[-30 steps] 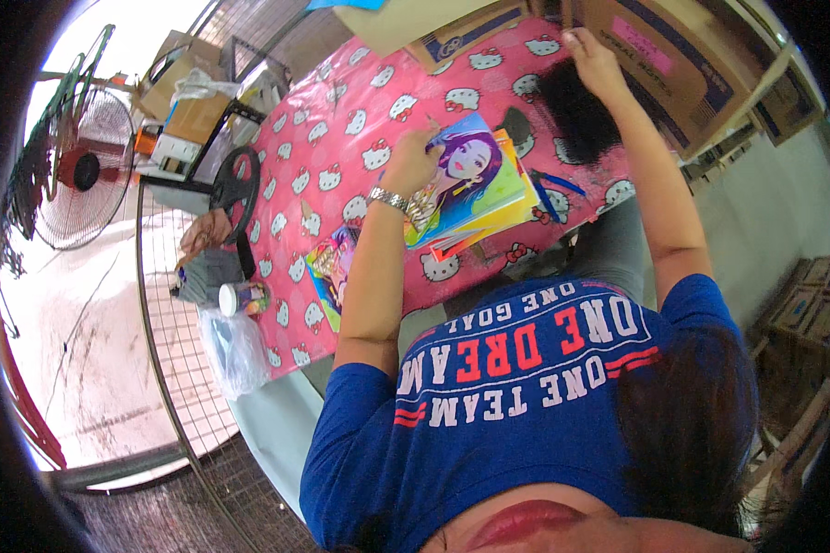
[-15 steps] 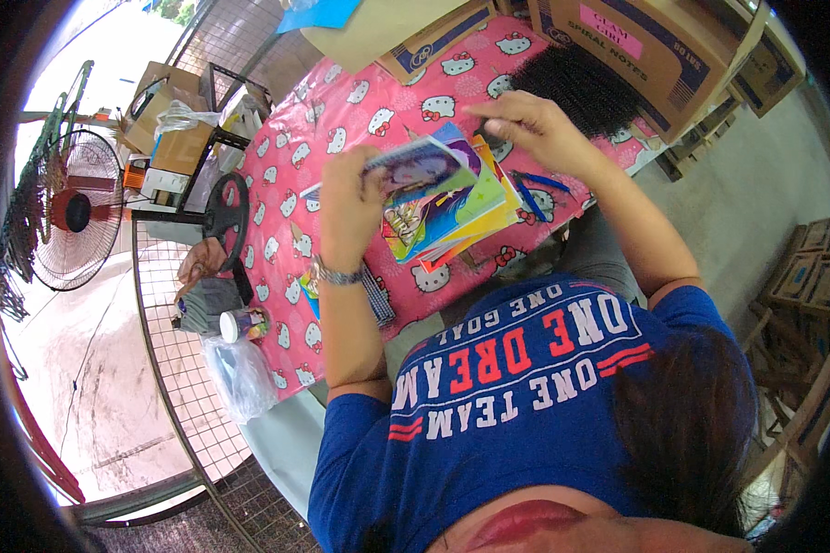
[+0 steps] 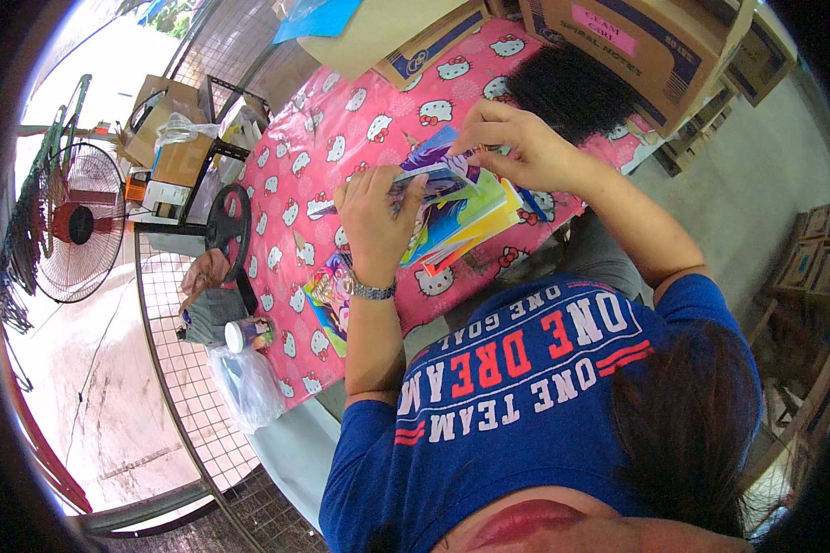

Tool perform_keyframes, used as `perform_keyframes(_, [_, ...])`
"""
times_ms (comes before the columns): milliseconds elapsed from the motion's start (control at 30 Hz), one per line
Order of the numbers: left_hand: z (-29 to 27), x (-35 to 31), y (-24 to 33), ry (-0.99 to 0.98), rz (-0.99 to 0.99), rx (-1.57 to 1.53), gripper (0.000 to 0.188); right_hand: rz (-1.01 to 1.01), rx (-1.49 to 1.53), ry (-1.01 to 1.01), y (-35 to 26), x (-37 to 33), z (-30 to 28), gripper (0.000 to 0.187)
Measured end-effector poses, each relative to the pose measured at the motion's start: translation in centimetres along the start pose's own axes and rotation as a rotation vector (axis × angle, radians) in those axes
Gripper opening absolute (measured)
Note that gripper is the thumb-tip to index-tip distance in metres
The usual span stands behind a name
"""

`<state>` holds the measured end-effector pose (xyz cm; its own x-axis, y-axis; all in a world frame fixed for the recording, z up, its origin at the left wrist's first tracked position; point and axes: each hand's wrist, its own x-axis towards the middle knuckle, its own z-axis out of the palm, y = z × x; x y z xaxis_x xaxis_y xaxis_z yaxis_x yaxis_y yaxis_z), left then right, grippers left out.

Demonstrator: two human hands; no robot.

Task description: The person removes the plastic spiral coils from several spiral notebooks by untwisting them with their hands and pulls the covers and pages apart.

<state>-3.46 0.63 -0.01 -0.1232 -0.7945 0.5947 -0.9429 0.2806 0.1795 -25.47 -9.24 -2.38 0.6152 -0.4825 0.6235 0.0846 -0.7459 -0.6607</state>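
Note:
My left hand (image 3: 376,217) grips the near left end of a thin sheaf of sheets with a purple-blue picture cover (image 3: 444,175), thumb on the near side. At the sheaf's right end, my right hand (image 3: 524,147) pinches the edge between thumb and fingers. Below it lies a fanned stack of bright printed covers (image 3: 466,219), green, yellow and orange at the edges. Blue thin rods (image 3: 537,205) rest at the right of this stack, partly hidden by my right arm. More colourful covers (image 3: 327,297) lie beside my left wrist.
A pink patterned cloth covers the table (image 3: 290,157). At the far right, a heap of thin black strands, perhaps coils (image 3: 572,92), lies before a cardboard box (image 3: 618,46). Leftward are a white-lidded jar (image 3: 240,335), a plastic bag (image 3: 247,387) and a standing fan (image 3: 78,221).
My right hand has come left and closed on the sheaf's edge. My left hand has shifted right and nearer, with its thumb now over the near side.

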Motion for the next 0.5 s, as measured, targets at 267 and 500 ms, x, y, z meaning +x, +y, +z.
perform_keyframes(267, [1.1, 0.9, 1.6, -0.007, 0.107, -0.019, 0.019, 0.114, -0.007, -0.035, -2.1, 0.3, -0.3, 0.021])
perform_keyframes(500, [0.3, 1.4, 1.7, -0.123, 0.072, -0.064, 0.017, -0.147, -0.135, 0.028, 0.0, 0.1, -0.3, 0.022])
